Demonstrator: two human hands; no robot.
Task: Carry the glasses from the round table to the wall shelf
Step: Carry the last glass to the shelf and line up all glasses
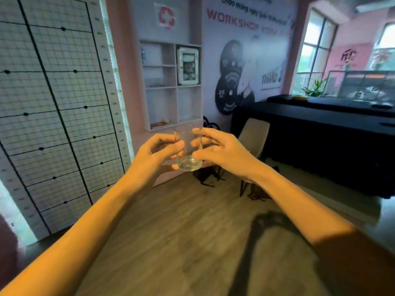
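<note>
Glass (189,150) up in mid-air, upright: a short clear tumbler with straight sides and a thick, heavy base, caught between both hands. The left hand (156,152) curls fingers and thumb round its left side, and the right hand (222,150) grips the right side and rim. Just beyond the fingertips hangs the wall shelf (162,90), pale cubbyholes with a white glass-fronted cabinet (187,66) in the upper right one. Up and right of the right hand, a wall banner (245,50) reads "WORKSHOP" in red, with "25" on a printed weight plate. A red cross sign (166,16) sits above the shelf. A beige chair (253,133) stands behind the right hand, with a black-draped table (320,135) further right. Left of the left hand is a big gridded board (53,103), and a wood floor (181,221) runs below both wrists.
</note>
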